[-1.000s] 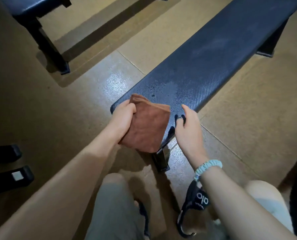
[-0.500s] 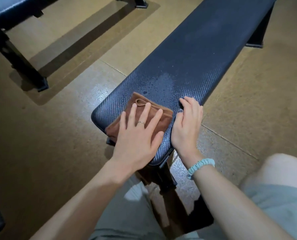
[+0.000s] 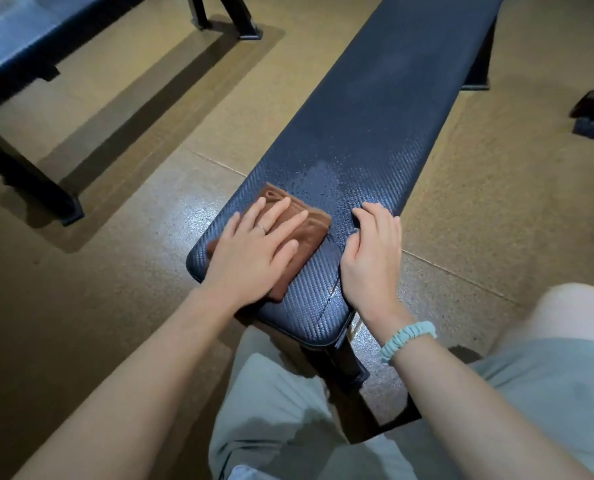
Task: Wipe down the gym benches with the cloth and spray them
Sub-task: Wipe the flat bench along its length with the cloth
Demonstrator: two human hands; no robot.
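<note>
My left hand lies flat, fingers spread, pressing the cloth onto the near end of the worktop. The cloth is folded into a thick brown pad, and its near corner hangs over the worktop's left edge. My right hand holds nothing; it rests on the worktop's right edge just beside the cloth, fingers loosely curled.

Handling, as I judge it: the cloth is soft, light and limp, so palm pressure over its middle should move it better than a pinch at a corner, which could unfold it. The worktop's textured padding is wet with droplets just beyond the cloth, so the pad should glide there. The worktop looks heavy and stiff; bracing its edge is enough.
</note>
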